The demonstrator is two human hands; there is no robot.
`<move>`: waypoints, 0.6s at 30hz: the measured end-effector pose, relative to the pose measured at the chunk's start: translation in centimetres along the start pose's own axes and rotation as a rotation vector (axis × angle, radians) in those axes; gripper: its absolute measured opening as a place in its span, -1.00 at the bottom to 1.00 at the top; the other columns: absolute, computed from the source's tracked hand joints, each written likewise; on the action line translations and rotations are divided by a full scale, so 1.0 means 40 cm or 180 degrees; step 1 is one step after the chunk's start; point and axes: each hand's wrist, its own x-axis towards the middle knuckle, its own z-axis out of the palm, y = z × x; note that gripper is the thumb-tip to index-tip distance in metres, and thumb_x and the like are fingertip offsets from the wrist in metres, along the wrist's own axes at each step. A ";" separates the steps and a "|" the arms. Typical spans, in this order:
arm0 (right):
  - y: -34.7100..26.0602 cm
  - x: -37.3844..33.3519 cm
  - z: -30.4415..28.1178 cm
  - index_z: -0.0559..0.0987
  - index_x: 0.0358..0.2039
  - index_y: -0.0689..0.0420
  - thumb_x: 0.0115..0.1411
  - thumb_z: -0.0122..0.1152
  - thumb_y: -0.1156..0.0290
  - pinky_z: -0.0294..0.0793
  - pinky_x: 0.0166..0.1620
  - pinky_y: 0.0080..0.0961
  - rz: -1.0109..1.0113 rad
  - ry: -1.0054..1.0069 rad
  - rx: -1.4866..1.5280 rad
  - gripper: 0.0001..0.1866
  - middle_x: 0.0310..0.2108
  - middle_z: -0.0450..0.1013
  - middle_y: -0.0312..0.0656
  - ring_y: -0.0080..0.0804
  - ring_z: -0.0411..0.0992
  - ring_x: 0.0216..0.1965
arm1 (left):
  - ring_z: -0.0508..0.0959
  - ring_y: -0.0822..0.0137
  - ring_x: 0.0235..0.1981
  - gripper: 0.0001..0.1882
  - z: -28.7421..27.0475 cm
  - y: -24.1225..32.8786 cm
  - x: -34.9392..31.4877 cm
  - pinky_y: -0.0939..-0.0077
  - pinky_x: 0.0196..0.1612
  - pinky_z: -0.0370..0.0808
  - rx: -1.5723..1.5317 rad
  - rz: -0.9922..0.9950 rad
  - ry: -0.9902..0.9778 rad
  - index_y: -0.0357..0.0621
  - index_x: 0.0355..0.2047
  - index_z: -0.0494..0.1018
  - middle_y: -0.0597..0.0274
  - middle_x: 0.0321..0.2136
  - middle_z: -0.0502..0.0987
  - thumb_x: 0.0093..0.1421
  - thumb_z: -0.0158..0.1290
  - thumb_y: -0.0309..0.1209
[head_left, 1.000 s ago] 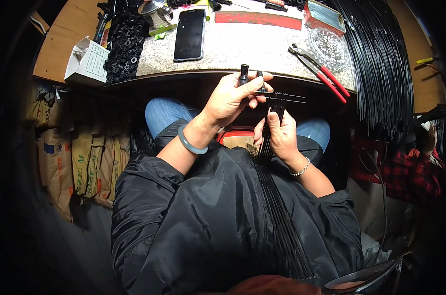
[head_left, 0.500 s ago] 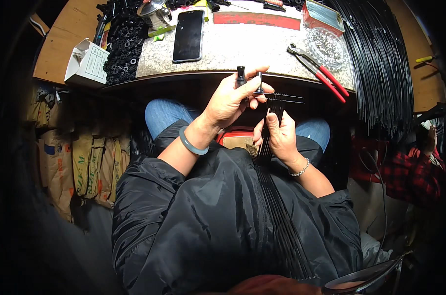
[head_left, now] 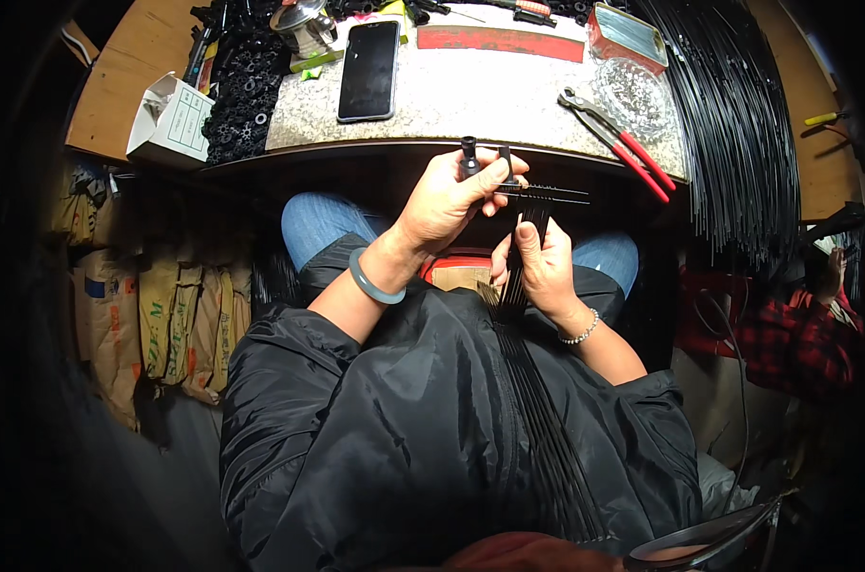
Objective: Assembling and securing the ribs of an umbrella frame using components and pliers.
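Observation:
My left hand (head_left: 447, 198) is closed around a black tubular fitting (head_left: 468, 157), whose flared end stands up between the fingers. A shorter dark post (head_left: 506, 162) rises beside my left thumb. Two thin dark rods (head_left: 570, 195) stick out to the right from there, lying across the top of a rod bundle. My right hand (head_left: 545, 269) grips that bundle of thin black metal rods (head_left: 514, 276), thumb on top. The bundle's long tail (head_left: 551, 439) runs down over my dark jacket. How the fitting and the rods join is hidden by my left fingers.
On the bench ahead lie a phone (head_left: 367, 71), red-handled pliers (head_left: 623, 143), a red strip (head_left: 499, 43), a clear glass dish (head_left: 632, 95) and a white box (head_left: 170, 122). Small black parts (head_left: 237, 110) heap at left. Many black rods (head_left: 737, 143) hang over the right edge.
My left hand has tilted a little and its raised finger has come down near the short post. My right hand holds the rod bundle in about the same place.

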 end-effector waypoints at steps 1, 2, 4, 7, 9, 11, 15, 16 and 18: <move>0.001 -0.001 0.000 0.30 -0.19 0.24 0.27 -0.11 0.05 0.38 -0.61 -0.69 0.0001 0.0001 0.0004 -0.57 -0.68 0.40 -0.16 -0.54 0.36 -0.72 | 0.41 0.57 -0.51 -0.68 0.002 0.001 -0.002 0.77 -0.45 0.38 0.0145 0.0046 -0.0015 -0.38 -0.16 0.42 0.12 -0.36 0.51 0.19 0.05 -0.34; 0.002 -0.001 0.000 0.31 -0.18 0.25 0.27 -0.11 0.05 0.38 -0.61 -0.70 0.0003 -0.0002 0.0010 -0.56 -0.68 0.40 -0.16 -0.54 0.36 -0.72 | 0.41 0.58 -0.51 -0.67 0.003 0.003 -0.005 0.77 -0.45 0.38 0.0291 0.0095 -0.0026 -0.38 -0.16 0.43 0.14 -0.37 0.52 0.19 0.06 -0.34; -0.002 0.000 0.002 0.31 -0.17 0.25 0.27 -0.11 0.05 0.37 -0.61 -0.70 0.0012 -0.0013 0.0011 -0.55 -0.68 0.40 -0.16 -0.54 0.36 -0.72 | 0.41 0.59 -0.51 -0.68 0.006 0.004 -0.007 0.77 -0.45 0.38 0.0418 0.0127 -0.0041 -0.37 -0.16 0.43 0.15 -0.37 0.53 0.18 0.07 -0.34; -0.004 -0.001 0.002 0.31 -0.15 0.25 0.27 -0.11 0.05 0.37 -0.60 -0.71 0.0033 -0.0028 -0.0007 -0.55 -0.68 0.39 -0.17 -0.55 0.35 -0.72 | 0.42 0.60 -0.51 -0.68 0.009 0.006 -0.012 0.78 -0.45 0.38 0.0559 0.0195 -0.0073 -0.37 -0.16 0.44 0.15 -0.36 0.55 0.18 0.08 -0.35; -0.003 -0.002 -0.001 0.32 -0.14 0.25 0.27 -0.11 0.05 0.36 -0.60 -0.72 0.0043 -0.0031 -0.0025 -0.54 -0.68 0.39 -0.17 -0.56 0.35 -0.72 | 0.43 0.60 -0.50 -0.67 0.011 0.009 -0.015 0.79 -0.45 0.38 0.0578 0.0230 -0.0091 -0.37 -0.15 0.44 0.14 -0.35 0.55 0.17 0.08 -0.36; -0.002 -0.003 -0.004 0.32 -0.15 0.25 0.27 -0.11 0.05 0.36 -0.60 -0.72 0.0128 -0.0088 -0.0025 -0.55 -0.68 0.39 -0.17 -0.56 0.35 -0.72 | 0.45 0.60 -0.48 -0.68 0.014 0.013 -0.018 0.79 -0.43 0.40 0.0669 0.0227 -0.0126 -0.38 -0.14 0.44 0.11 -0.33 0.56 0.17 0.08 -0.38; -0.012 -0.006 0.003 0.33 -0.16 0.25 0.27 -0.09 0.06 0.35 -0.61 -0.72 0.0173 -0.0041 -0.0002 -0.56 -0.68 0.40 -0.17 -0.56 0.34 -0.72 | 0.47 0.57 -0.48 -0.64 0.011 0.007 -0.024 0.76 -0.40 0.44 0.0794 0.0297 -0.0140 -0.38 -0.09 0.41 0.06 -0.28 0.55 0.19 0.05 -0.34; -0.016 -0.006 0.008 0.33 -0.16 0.25 0.27 -0.09 0.07 0.34 -0.61 -0.72 0.0125 -0.0046 0.0003 -0.57 -0.68 0.40 -0.17 -0.56 0.34 -0.72 | 0.48 0.56 -0.47 -0.60 0.008 0.001 -0.031 0.73 -0.36 0.46 0.0355 0.0234 -0.0170 -0.38 -0.06 0.39 0.05 -0.24 0.54 0.20 0.03 -0.30; -0.014 -0.009 0.004 0.31 -0.17 0.23 0.26 -0.07 0.08 0.33 -0.61 -0.72 0.0114 -0.0039 0.0023 -0.59 -0.68 0.40 -0.19 -0.57 0.34 -0.71 | 0.50 0.53 -0.40 -0.48 0.002 -0.016 -0.043 0.67 -0.26 0.49 -0.0281 0.0252 -0.0267 -0.38 0.03 0.31 0.02 -0.16 0.50 0.21 0.00 -0.20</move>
